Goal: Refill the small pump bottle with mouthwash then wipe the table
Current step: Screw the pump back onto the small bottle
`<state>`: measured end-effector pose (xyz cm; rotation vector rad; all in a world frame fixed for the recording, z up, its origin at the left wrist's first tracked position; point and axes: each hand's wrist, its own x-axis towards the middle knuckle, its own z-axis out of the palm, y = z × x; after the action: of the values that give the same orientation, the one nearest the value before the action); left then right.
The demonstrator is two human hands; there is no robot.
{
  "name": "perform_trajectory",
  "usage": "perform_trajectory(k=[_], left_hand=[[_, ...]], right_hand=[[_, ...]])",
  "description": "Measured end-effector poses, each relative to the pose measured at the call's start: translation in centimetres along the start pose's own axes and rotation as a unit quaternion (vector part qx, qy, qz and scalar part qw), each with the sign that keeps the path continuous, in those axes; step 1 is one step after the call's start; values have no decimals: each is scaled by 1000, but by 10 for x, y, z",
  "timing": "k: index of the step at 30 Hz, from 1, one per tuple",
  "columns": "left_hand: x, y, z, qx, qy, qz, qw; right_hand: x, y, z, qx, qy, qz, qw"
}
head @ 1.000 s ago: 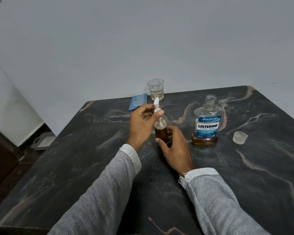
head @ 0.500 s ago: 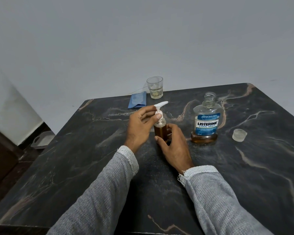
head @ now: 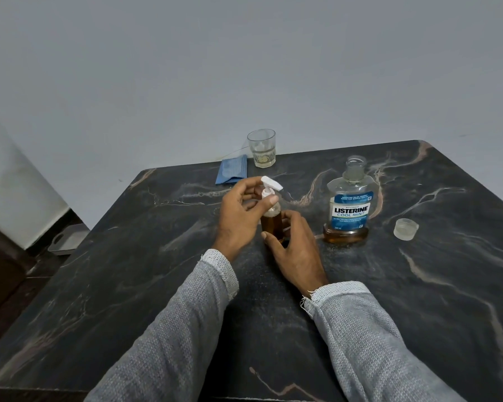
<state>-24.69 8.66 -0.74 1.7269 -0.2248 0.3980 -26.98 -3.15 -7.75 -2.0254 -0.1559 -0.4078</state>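
A small pump bottle full of amber liquid stands upright mid-table. My right hand wraps its fingers around the bottle's body. My left hand pinches the white pump head at its collar, the nozzle pointing right. To the right stands the uncapped Listerine mouthwash bottle, amber liquid only at its bottom. Its clear cap lies further right. A folded blue cloth lies at the table's far edge.
A glass tumbler stands beside the cloth at the back. The dark marble table meets a grey wall behind. A grey tray lies on the floor to the left.
My left hand has turned the pump head: its nozzle swung from pointing up and away to pointing right. The right hand kept its hold on the bottle.
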Motion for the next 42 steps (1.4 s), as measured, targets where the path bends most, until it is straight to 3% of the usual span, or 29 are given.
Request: perform_trajectory(k=[10, 15, 25, 31, 42], left_hand=[[-8, 5, -5, -22, -105, -12, 994], [-3, 6, 4, 14, -31, -16, 999], [-9, 0, -7, 12, -81, 5, 997], [-2, -3, 4, 31, 7, -10, 999], [-6, -3, -8, 38, -10, 11, 999]], right_hand=[[0, 0, 0, -8, 1, -7, 1000], [-1, 0, 0, -6, -1, -8, 1000], [-1, -1, 0, -12, 0, -12, 1000], [-1, -1, -1, -17, -8, -6, 1000], [-1, 0, 0, -18, -9, -15, 1000]])
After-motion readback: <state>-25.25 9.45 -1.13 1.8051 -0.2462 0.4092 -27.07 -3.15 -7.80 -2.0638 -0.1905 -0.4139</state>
